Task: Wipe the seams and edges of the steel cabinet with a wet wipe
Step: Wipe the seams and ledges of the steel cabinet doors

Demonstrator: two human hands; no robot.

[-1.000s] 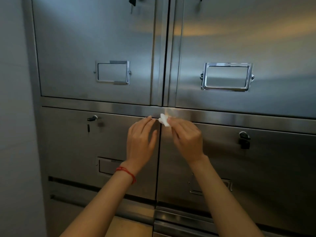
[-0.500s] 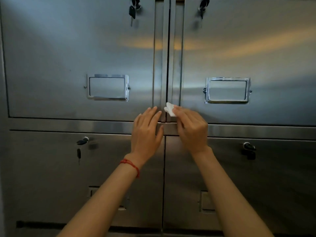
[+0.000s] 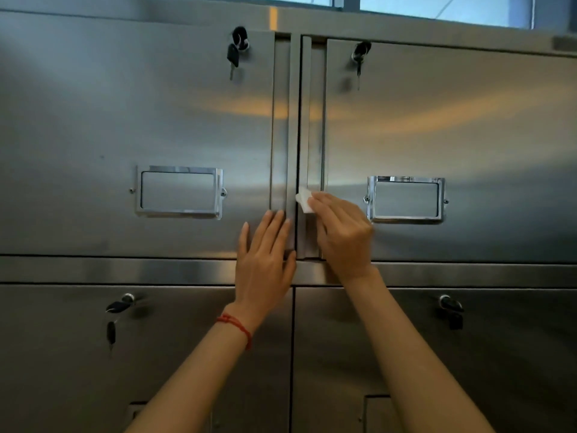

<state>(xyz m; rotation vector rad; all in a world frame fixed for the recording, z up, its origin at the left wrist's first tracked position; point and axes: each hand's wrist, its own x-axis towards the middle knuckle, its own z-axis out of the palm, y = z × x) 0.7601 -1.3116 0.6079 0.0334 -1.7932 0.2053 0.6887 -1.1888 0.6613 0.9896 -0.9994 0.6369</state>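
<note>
Cabinet: we face a steel cabinet [image 3: 125, 120] with two upper doors and two lower doors, split by a horizontal rail [image 3: 125, 270].
Centre seam: a dark vertical seam [image 3: 298, 120] runs between the upper doors, with a folded steel edge on either side.
Wet wipe: a small white wet wipe [image 3: 303, 199] sits against the seam, low on the upper doors, just right of the gap.
Right hand: our right hand [image 3: 343, 235] pinches the wipe at its fingertips [image 3: 315, 198] and presses it to the seam edge; the fingers are curled round the wad.
Left hand: our left hand [image 3: 265, 264] lies flat on the left upper door beside the seam, fingers straight and close together, holding nothing. Its fingertips reach just below the level of the wipe.
Wrist: a red string bracelet [image 3: 237, 326] circles the left wrist.
Label frames: one chrome label frame [image 3: 179, 192] on the left upper door, another [image 3: 406, 199] on the right, just beside our right hand.
Keys: keys hang in the locks of the left upper door [image 3: 237, 48], right upper door [image 3: 360, 56] and left lower door [image 3: 117, 310]; the right lower lock [image 3: 449, 309] shows a dark tab.
Above: a strip of window [image 3: 437, 7] shows over the cabinet top.
</note>
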